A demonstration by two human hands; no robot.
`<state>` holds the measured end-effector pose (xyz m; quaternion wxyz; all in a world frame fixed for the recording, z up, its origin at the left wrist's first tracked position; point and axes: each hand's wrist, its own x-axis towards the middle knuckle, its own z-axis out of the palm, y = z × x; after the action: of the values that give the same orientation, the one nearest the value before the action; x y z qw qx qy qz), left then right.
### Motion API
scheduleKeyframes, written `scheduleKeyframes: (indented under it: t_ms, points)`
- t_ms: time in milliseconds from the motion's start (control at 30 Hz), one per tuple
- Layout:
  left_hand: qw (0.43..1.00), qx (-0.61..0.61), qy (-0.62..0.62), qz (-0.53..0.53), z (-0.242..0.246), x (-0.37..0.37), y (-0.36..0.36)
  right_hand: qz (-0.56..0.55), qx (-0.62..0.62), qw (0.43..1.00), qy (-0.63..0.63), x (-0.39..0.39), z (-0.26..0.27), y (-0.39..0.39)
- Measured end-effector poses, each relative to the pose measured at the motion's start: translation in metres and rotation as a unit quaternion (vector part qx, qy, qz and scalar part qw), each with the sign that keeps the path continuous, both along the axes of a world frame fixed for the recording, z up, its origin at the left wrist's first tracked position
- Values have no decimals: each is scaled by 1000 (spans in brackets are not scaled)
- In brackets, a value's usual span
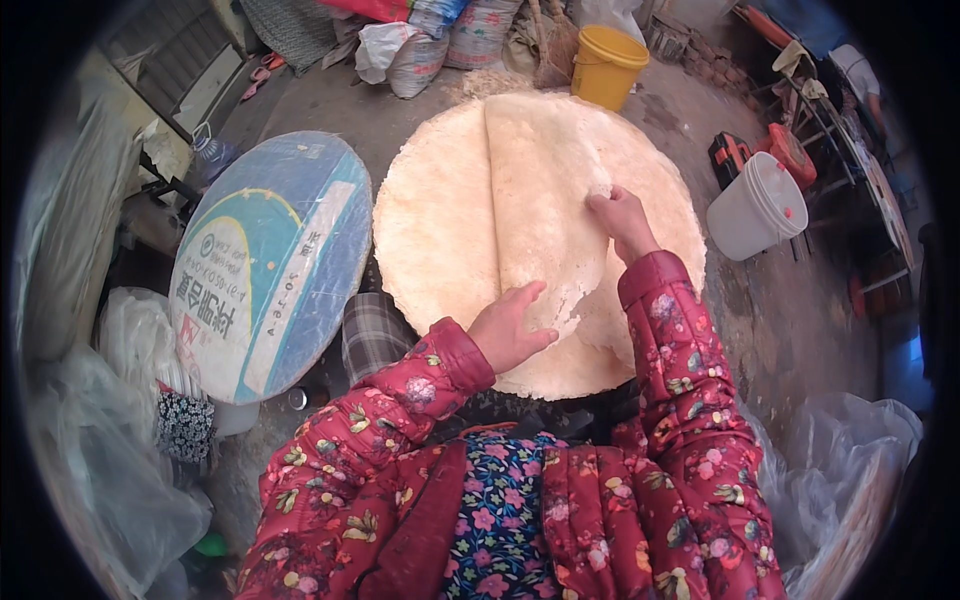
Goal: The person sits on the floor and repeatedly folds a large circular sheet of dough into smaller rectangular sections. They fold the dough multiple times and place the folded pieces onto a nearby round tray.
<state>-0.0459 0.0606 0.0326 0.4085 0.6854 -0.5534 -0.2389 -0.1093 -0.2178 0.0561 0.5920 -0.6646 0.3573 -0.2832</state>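
Note:
A stack of large, thin, round flatbreads (431, 217) lies before me, pale tan with ragged edges. Its top sheet (541, 187) is folded over, with a straight crease running from the far side toward me. My right hand (624, 221) pinches the free edge of that folded sheet on the right. Near the sheet's torn front end is my left hand (514, 326), thumb and fingers spread and nothing held in them. Whether its palm touches the sheet I cannot tell. What supports the stack is mostly hidden beneath it.
A round blue printed board (277, 262) bearing writing stands tilted at left. Beyond the stack are a yellow bucket (609, 67) and filled sacks (480, 34). A white lidded bucket (754, 210) stands right. Clear plastic sheeting (840, 450) lies at lower right.

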Motion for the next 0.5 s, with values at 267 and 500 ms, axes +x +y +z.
scheduleKeyframes:
  t_ms: [267, 500]
  points:
    - [973, 73, -211, -50, -10, -14, 12, -73, 35, 995, -53, -21, -36, 17]
    - [942, 91, -308, -94, -17, -17, 32, -124, 109, 984, -67, -25, -54, 27]
